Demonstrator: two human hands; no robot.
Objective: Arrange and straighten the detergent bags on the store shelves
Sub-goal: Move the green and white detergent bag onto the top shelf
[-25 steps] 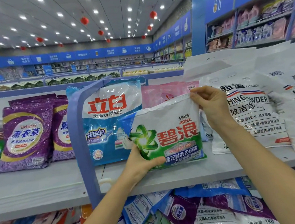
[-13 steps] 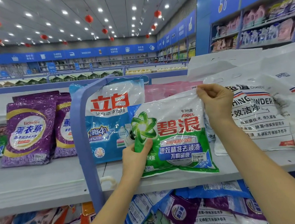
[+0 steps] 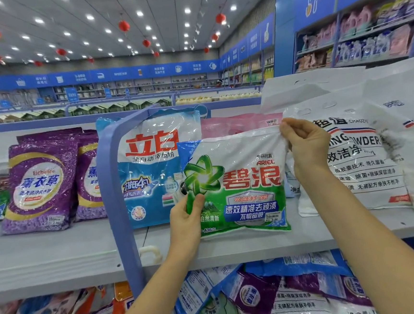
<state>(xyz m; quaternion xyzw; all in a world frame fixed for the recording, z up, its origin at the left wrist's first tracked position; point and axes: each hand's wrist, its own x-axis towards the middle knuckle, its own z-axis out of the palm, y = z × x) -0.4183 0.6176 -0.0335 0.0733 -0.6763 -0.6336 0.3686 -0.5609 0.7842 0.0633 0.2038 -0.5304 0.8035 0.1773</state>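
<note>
Glossy film makes the green-and-white detergent bag (image 3: 238, 184), upright on the shelf (image 3: 59, 255) in front of the blue bag (image 3: 149, 167), likely slippery and floppy, so I have my left grip (image 3: 185, 219) pinching its lower-left edge and my right grip (image 3: 305, 143) pinching its top-right seam.

Two hands: left hand (image 3: 185, 223), right hand (image 3: 305, 143). Between them, one green-and-white bag (image 3: 240, 179). Just behind the left hand, one blue bag (image 3: 151, 166); beyond both hands, one pink bag (image 3: 235, 125). Left of the left hand, two purple bags (image 3: 38, 184) — right of the right hand, two white bags (image 3: 359, 163).
</note>
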